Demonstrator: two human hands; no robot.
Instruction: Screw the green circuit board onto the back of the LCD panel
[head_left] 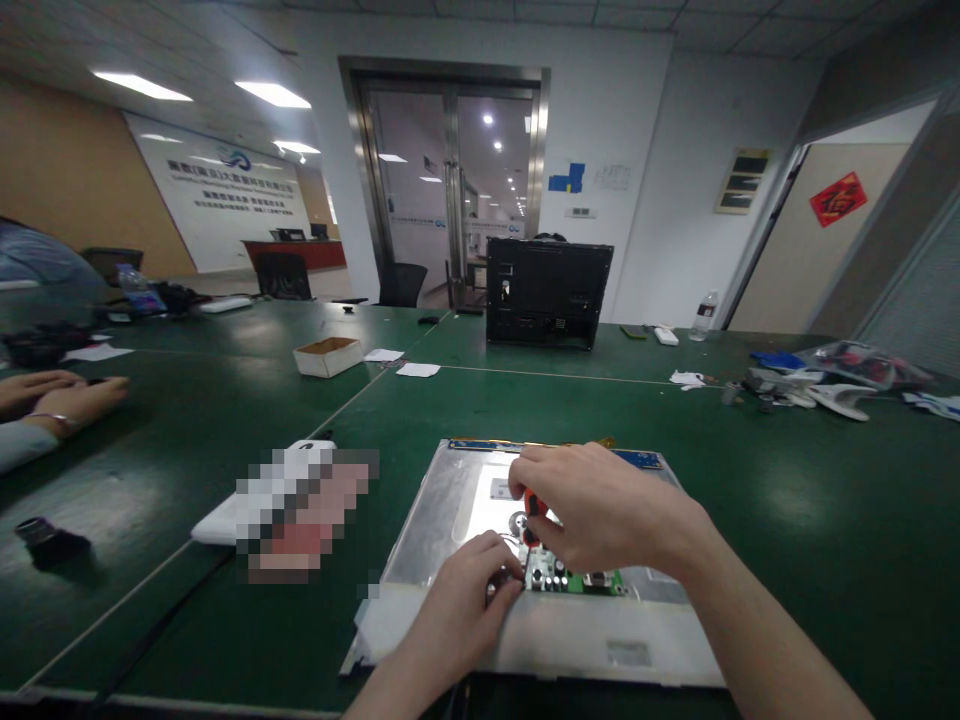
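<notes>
A screwdriver with a red-orange handle (534,504) stands roughly upright in my right hand (592,500), whose fingers are wrapped round it. Its tip points down at the left part of a green circuit board (574,580). That board lies on the back of a flat silver display panel (424,530). My left hand (469,590) rests on the panel with curled fingers, the fingertips pressed together at the board's left edge. What they pinch, if anything, is hidden. A round metal part (517,522) shows just behind the screwdriver.
Left of the panel lie a white device (221,518) with a cable and a black cylindrical object (51,543). A white open box (328,357) and a black monitor housing (549,292) stand farther back. Another person's hands (82,400) are at the far left. Clutter (795,385) lies right.
</notes>
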